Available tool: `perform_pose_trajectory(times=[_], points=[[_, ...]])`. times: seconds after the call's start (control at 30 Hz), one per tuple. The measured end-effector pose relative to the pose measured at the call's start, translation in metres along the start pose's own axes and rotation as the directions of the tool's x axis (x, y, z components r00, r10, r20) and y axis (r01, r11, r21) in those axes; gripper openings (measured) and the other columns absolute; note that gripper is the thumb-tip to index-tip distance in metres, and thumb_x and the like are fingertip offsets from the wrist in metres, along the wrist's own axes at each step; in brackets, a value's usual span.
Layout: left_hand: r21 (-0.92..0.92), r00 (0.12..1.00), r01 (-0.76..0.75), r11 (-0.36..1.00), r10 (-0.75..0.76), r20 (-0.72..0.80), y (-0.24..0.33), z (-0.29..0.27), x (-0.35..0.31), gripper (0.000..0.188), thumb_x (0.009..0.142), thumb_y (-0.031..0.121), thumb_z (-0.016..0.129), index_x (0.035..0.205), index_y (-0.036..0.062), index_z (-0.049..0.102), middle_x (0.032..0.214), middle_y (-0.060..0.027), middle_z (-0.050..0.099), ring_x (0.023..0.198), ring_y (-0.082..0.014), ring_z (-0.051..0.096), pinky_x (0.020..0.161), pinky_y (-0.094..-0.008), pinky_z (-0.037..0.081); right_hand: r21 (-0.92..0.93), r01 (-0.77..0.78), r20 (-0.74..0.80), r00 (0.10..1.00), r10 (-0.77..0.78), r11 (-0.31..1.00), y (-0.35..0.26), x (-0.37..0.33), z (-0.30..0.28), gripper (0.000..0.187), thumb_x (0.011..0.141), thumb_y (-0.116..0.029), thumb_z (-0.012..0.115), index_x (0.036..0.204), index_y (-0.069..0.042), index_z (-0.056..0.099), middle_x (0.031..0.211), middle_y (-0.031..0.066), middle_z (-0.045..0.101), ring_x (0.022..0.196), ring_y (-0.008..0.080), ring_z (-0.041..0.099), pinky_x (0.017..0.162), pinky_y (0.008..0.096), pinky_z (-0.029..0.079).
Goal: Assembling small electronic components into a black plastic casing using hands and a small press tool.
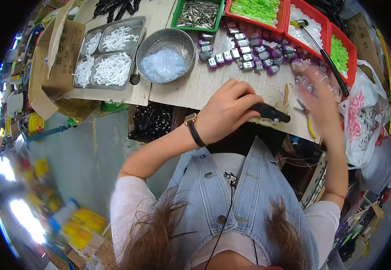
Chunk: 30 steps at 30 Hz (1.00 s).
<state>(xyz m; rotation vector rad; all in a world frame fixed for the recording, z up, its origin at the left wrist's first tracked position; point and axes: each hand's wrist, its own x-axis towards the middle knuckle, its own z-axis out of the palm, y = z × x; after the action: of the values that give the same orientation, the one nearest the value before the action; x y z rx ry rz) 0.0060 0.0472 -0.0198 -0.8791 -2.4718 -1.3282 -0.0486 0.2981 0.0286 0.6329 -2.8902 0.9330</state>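
Observation:
My left hand (226, 107) is closed around one end of a long black plastic piece (273, 113) at the table's front edge. A small light part shows on that piece, too small to name. My right hand (320, 96) is smeared by motion over the right side of the table, so its fingers cannot be made out. Beneath and beside it lie some small metal motors with purple ends; a larger group of the same motors (248, 53) is spread further back. Close to the right hand are small pliers (311, 123) with yellow handles.
Along the back stand a green tray (174, 22) of metal parts and red trays (285, 22) of green and white pieces. A long black-handled screwdriver (332, 67) leans across them. Left are a metal bowl (140, 54), a divided tray (101, 53) and a cardboard box (67, 56); right, a plastic bag (355, 130).

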Motion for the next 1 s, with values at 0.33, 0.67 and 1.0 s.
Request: perform_pose_trajectory(times=[0.33,0.67,1.0], points=[[0.036,0.998,0.044,0.998,-0.046,0.034,-0.014,0.018,-0.024,0.028,0.076,0.011,0.073,0.103,0.0054,0.066,0.092,-0.0089,0.059,0.089,-0.0283,0.055,0.078,-0.0363,0.046,-0.593,-0.145,-0.133,0.988,0.081,0.792,0.12,0.059,-0.02,0.034,0.095,-0.033,0.053,0.119,-0.009,0.054,0.098,0.0224,0.064,0.092,0.0402,0.062,0.074,0.0484,0.05],[0.343,0.983,-0.177,0.923,0.184,0.01,-0.02,0.039,-0.046,0.055,0.074,0.012,0.071,0.126,0.0016,0.056,0.12,-0.0132,0.058,0.113,-0.0301,0.055,0.097,-0.0409,0.047,0.272,-0.445,-0.166,0.851,0.497,0.853,0.02,-0.067,-0.023,0.027,0.098,-0.022,0.052,0.113,0.001,0.054,0.081,0.0129,0.062,0.071,0.0207,0.06,0.064,0.0359,0.047],[0.429,0.959,-0.266,0.863,0.281,0.03,-0.034,0.049,-0.05,0.061,0.074,0.014,0.068,0.132,0.0001,0.051,0.131,-0.0158,0.054,0.117,-0.0305,0.054,0.099,-0.0414,0.047,-0.265,-0.367,-0.015,0.926,0.377,0.892,-0.042,-0.164,0.03,0.011,0.095,-0.01,0.054,0.104,-0.003,0.054,0.078,0.0208,0.06,0.066,0.039,0.06,0.058,0.0399,0.047]])
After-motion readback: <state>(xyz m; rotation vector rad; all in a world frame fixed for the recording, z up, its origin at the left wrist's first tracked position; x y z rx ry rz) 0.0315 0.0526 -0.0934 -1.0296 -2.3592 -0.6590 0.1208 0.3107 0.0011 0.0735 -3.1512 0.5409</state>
